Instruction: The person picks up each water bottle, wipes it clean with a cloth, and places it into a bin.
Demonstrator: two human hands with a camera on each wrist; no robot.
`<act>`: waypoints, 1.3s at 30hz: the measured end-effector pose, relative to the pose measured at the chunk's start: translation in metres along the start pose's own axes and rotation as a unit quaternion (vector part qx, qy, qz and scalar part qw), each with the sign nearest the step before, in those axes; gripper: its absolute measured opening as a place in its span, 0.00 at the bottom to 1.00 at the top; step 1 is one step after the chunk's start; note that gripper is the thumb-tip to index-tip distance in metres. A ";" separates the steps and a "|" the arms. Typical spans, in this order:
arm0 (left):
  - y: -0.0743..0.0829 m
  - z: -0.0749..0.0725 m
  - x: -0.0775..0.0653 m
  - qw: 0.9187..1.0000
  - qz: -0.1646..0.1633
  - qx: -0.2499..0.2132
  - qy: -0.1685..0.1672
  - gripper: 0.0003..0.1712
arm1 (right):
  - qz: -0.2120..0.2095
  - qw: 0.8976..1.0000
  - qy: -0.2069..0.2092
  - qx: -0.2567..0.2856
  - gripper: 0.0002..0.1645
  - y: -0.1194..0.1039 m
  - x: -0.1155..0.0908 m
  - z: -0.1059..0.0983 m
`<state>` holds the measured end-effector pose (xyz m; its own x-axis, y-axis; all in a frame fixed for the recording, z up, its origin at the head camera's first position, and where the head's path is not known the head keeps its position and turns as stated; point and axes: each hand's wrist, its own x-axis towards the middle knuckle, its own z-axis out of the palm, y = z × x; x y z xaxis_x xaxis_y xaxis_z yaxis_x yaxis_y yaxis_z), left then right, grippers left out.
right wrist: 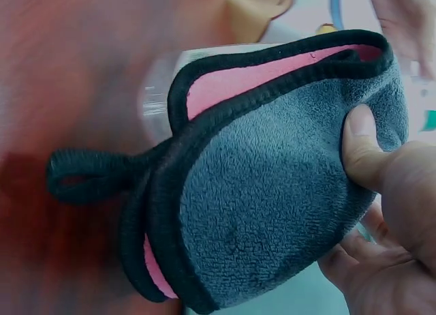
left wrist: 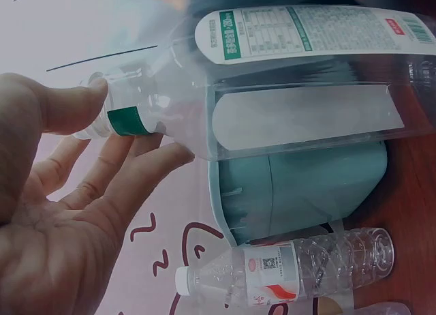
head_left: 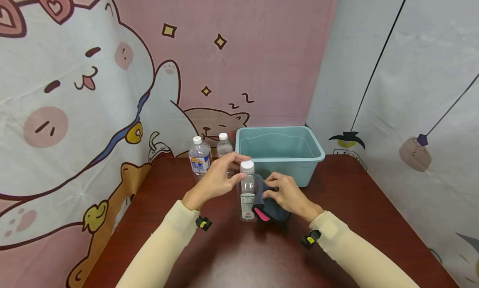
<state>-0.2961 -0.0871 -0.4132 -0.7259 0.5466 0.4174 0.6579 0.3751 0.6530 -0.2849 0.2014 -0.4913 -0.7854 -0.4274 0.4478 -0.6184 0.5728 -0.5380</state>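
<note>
A clear plastic bottle (head_left: 247, 204) with a white cap stands upright near the middle of the table. My left hand (head_left: 221, 175) grips it at the neck, thumb on one side and fingers behind, as the left wrist view shows. Its label (left wrist: 320, 35) faces that camera. In my right hand (head_left: 286, 193) is a folded grey cleaning cloth (right wrist: 266, 192) with black edging, a pink inner side and a hanging loop (right wrist: 88, 175). The thumb pinches the cloth from the front, with fingers partly hidden behind it. The cloth lies right beside the bottle, partly overlapping it in the right wrist view.
Behind the hands stands a light blue plastic bin (head_left: 280, 160). Left of it are two more clear bottles, a larger one (head_left: 200, 161) with a blue-and-white label and a smaller one (head_left: 223, 146). A cartoon-printed curtain (head_left: 277, 63) hangs behind the dark red table (head_left: 348, 221).
</note>
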 end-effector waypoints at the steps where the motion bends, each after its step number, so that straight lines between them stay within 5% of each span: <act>1: 0.000 0.000 0.000 1.000 -0.001 -0.003 -0.001 0.28 | -0.001 1.000 -0.006 -0.001 0.24 0.003 -0.002 0.003; 19: -0.002 0.001 0.000 1.000 0.007 -0.005 0.011 0.27 | -0.002 0.990 -0.134 -0.052 0.11 0.034 -0.011 0.038; 28: 0.000 0.002 0.000 1.000 -0.005 0.005 0.011 0.26 | 0.019 0.992 -0.122 -0.036 0.20 0.032 -0.011 0.038; 39: 0.001 0.002 0.000 1.000 -0.010 0.012 0.009 0.28 | 0.032 0.997 -0.073 -0.017 0.16 0.025 -0.012 0.026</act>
<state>-0.2950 -0.0858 -0.4138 -0.7419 0.5261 0.4157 0.6481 0.4037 0.6458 -0.2916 0.2025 -0.5289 -0.8200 -0.4851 0.3038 -0.5681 0.6245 -0.5360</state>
